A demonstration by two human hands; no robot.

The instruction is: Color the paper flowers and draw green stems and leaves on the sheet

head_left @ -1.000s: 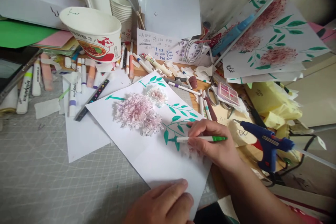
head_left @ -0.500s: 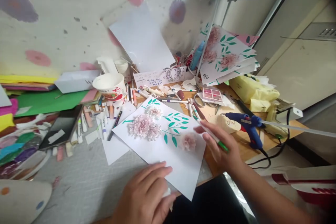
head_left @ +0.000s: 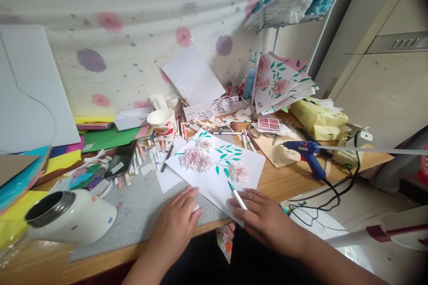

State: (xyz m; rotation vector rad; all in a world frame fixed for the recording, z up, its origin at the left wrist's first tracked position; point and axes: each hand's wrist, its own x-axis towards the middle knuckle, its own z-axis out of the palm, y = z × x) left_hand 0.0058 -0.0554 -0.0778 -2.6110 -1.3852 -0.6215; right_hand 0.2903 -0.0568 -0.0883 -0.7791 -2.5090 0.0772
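Note:
A sheet of white paper lies aslant at the table's front, bearing crinkled pale-pink flowers and green painted leaves. My right hand rests at the sheet's lower right corner, closed round a white marker. Its green tip points up and left, just below the smallest leaves near the single flower. My left hand is by the sheet's lower left edge, fingers curled over a small white object, mostly hidden, whose kind I cannot make out.
A paper bowl, scattered markers and a phone stand left of the sheet. A wide-mouthed bottle lies on the grey mat. To the right are a blue glue gun with its cable and stacked finished sheets.
My right hand has come down and left with the marker, its green tip now at the paper. The view has shifted back, showing the bottle and more of the table.

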